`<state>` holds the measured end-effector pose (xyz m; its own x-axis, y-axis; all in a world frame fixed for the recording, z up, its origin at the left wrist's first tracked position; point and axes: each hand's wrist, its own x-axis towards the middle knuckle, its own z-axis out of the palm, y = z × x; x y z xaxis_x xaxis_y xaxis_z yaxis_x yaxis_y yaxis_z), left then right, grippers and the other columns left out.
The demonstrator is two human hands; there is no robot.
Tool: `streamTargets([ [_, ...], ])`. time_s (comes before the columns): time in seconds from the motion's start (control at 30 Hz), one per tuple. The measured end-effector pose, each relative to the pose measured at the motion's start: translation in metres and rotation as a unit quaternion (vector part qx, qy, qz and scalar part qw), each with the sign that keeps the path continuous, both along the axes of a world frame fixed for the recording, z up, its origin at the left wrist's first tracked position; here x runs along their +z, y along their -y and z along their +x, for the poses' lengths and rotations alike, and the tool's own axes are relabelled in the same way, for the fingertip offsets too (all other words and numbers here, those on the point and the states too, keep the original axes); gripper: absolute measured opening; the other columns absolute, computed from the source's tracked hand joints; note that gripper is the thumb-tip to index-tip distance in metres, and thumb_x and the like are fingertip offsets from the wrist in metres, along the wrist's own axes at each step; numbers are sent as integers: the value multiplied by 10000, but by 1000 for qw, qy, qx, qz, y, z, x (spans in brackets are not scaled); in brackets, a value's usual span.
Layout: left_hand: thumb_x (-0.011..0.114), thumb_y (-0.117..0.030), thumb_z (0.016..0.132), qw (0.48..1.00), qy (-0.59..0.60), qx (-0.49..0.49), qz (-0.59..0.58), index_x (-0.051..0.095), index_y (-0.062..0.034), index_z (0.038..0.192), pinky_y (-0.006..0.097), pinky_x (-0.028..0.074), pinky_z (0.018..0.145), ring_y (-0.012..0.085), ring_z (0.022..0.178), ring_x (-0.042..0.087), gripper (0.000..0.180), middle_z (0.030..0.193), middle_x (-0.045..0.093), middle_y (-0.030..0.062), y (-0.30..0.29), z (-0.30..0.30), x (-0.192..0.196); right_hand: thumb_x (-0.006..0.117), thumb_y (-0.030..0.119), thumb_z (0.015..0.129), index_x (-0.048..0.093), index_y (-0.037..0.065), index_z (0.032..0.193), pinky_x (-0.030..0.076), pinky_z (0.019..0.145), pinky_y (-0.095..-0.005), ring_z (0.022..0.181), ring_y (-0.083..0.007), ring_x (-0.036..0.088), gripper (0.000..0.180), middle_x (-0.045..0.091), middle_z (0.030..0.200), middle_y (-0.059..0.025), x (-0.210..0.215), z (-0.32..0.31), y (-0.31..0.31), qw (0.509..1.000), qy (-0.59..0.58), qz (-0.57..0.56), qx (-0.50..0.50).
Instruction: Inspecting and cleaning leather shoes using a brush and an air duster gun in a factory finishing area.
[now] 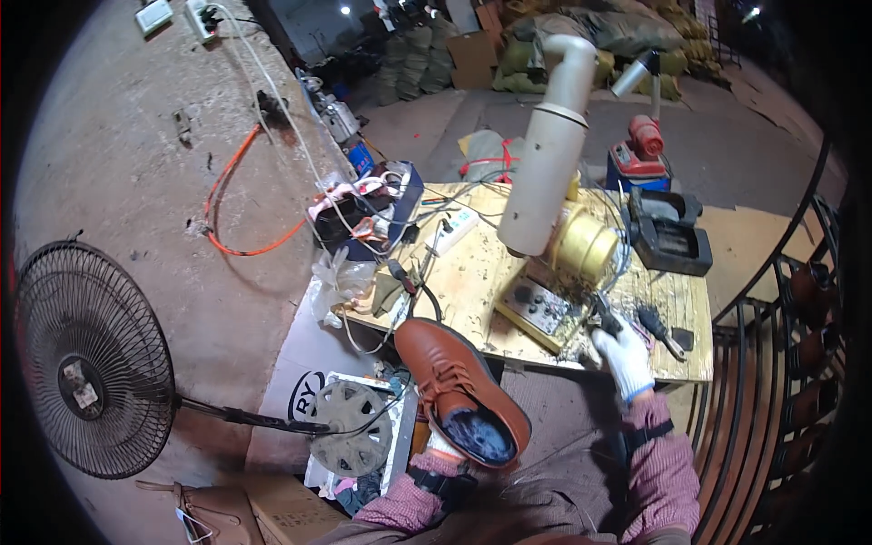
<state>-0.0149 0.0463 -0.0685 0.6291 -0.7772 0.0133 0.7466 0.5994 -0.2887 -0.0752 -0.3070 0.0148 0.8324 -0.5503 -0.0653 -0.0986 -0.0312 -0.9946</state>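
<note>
There are two hands, and each one wears a white glove. The left hand (441, 447) grips one brown leather shoe with laces (450, 377) at its heel; most of this hand is hidden behind the shoe, so I can't tell how far open the fingers are. The shoe is up in front of the person, with its toe pointing away, near the front edge of one pale wooden table (468, 282). The right hand (625, 356) has bent fingers at a small dark thing on the table, too blurry to make out, and I can't tell if it grasps it. By it stands one small box with a silver top (542, 304), next to one round yellow machine part (581, 245) and one fat whitish pipe (545, 177). To the left is one black round fan (100, 336); its pole runs to one grey wheel shape with holes (350, 407). One brown bag (222, 518) is cut off at the bottom. On the right, dark brown shoes (811, 341) sit on one black metal rack (740, 345), too dim to count.
</note>
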Motion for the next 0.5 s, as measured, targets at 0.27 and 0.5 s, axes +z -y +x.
streamTargets([
  [0.27, 424, -816, 947, 886, 107, 70, 445, 449, -154, 1541, 557, 479, 1119, 358, 1299, 579, 890, 1479, 556, 138, 39, -13, 92, 724, 221, 749, 651, 170, 1318, 539, 607, -429, 729, -295, 665, 576, 652, 1220, -177, 161, -122, -116, 817, 11, -514, 262],
  [0.5, 257, -769, 1015, 773, 561, 29, 294, 441, -57, 1479, 462, 430, 1163, 340, 1245, 606, 869, 1374, 617, 201, 99, -28, 159, 673, 289, 786, 632, 66, 776, 523, 723, -443, 870, -364, 617, 227, 606, 884, -198, 188, -176, -125, 762, 31, -635, 121],
])
